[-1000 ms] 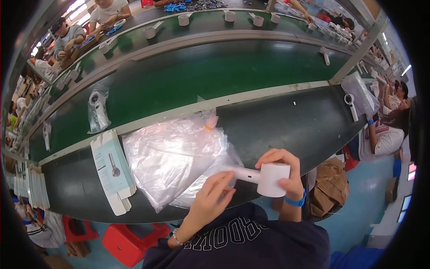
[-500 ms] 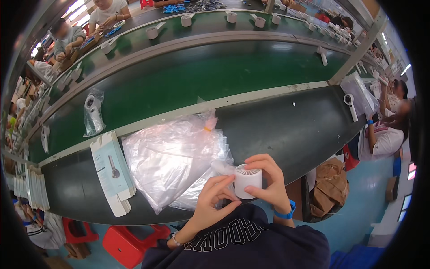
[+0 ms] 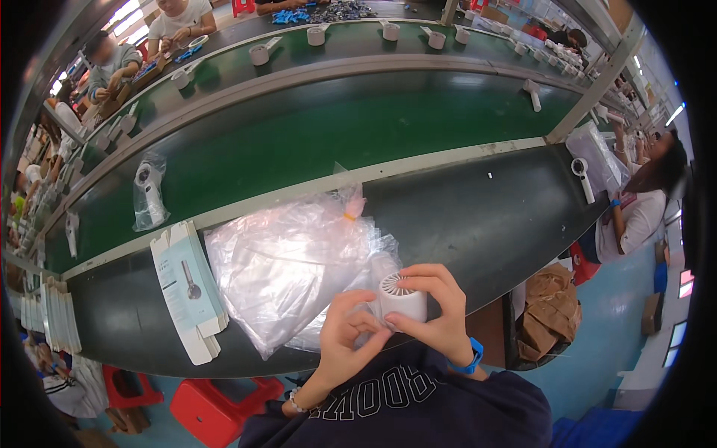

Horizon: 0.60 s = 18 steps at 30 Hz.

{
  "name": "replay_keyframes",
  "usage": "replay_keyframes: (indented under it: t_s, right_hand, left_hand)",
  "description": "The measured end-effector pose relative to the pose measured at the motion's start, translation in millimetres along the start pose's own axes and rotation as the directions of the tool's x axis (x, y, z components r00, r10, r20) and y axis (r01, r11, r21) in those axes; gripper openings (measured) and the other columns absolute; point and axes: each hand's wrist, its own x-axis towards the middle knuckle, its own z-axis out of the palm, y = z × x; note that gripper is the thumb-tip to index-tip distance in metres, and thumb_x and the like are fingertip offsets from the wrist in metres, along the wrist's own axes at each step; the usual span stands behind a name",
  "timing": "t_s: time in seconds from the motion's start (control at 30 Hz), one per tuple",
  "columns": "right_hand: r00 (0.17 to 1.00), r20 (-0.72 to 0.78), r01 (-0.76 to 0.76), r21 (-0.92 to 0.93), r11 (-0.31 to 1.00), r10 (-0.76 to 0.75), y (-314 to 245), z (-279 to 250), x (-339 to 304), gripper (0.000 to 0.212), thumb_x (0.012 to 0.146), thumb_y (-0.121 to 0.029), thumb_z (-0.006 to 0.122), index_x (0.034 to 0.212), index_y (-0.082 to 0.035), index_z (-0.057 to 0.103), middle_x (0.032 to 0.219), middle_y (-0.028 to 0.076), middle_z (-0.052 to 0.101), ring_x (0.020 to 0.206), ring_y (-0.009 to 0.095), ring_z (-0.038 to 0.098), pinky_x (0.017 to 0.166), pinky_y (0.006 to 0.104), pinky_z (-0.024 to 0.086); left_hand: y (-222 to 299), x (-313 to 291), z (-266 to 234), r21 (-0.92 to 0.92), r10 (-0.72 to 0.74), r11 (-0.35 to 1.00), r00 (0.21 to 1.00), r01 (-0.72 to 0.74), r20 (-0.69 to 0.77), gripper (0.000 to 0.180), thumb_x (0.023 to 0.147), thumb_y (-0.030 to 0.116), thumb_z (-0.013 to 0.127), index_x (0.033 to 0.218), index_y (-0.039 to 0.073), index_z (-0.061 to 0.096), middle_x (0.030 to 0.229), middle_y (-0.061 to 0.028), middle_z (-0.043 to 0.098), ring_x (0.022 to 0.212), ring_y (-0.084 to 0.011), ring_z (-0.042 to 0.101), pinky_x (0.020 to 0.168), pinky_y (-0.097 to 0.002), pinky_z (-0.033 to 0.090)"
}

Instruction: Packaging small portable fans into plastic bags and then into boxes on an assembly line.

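Observation:
A white handheld fan (image 3: 407,308) with a round ribbed grille is in front of my body, just over the near table edge. My right hand (image 3: 442,310) is closed around the fan head, fingers over the grille and thumb on the lower side. On its other side, my left hand (image 3: 347,336) has thumb and index finger nearly together beside the fan; what they pinch, perhaps the clear bag's edge, I cannot make out. The fan's pale handle points away toward a large stack of clear plastic bags (image 3: 276,254), tied with an orange band.
Flattened printed cartons (image 3: 187,284) lie left of the bags. A bagged fan (image 3: 151,196) travels on the green conveyor (image 3: 314,131). At right, another fan (image 3: 582,179) lies near a co-worker (image 3: 635,216). A bin with brown paper (image 3: 549,313) and a red stool (image 3: 216,411) stand below the table.
The fan has tipped and shifted slightly left, so its grille now faces more toward the bags. Both hands moved with it. The co-worker at right has leaned in a different pose.

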Motion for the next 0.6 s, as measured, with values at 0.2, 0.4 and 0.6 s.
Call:
replay_keyframes:
  t_s: [0.2,0.4,0.6]
  right_hand:
    - [0.996,-0.041,0.071,-0.096,0.993,-0.075,-0.4,4.7,-2.5,0.043,0.058,-0.013,0.084,0.097,-0.005,0.066,0.105,0.013,0.063,0.093,0.025,0.062,0.078,0.0332,0.049]
    - [0.977,-0.021,0.197,-0.264,0.944,-0.21,-0.2,6.5,1.4,0.042,0.057,-0.013,0.084,0.096,-0.008,0.068,0.104,0.008,0.064,0.085,0.024,0.056,0.069,0.0323,0.047]
    - [0.972,-0.02,0.217,-0.291,0.932,-0.232,2.7,15.8,-0.4,0.043,0.055,-0.015,0.084,0.096,-0.01,0.07,0.106,0.005,0.064,0.083,0.024,0.053,0.067,0.0326,0.046]
  left_hand:
    - [2.0,6.3,1.6,-0.209,-0.336,0.937,0.888,0.281,-0.313,0.029,0.087,-0.006,0.06,0.113,-0.003,0.05,0.096,-0.0099,0.058,0.07,-0.0115,0.062,0.061,-0.0229,0.052]
    - [-13.7,3.2,-7.5,-0.147,-0.408,0.911,0.892,0.385,-0.194,0.011,0.091,0.004,0.06,0.099,-0.003,0.057,0.068,-0.0071,0.063,0.059,-0.01,0.059,0.052,-0.0209,0.048]
    - [-12.7,8.9,1.4,0.036,-0.161,0.981,0.908,0.189,-0.387,0.009,0.088,0.001,0.062,0.095,-0.004,0.061,0.073,-0.0082,0.064,0.06,-0.011,0.061,0.053,-0.023,0.051]
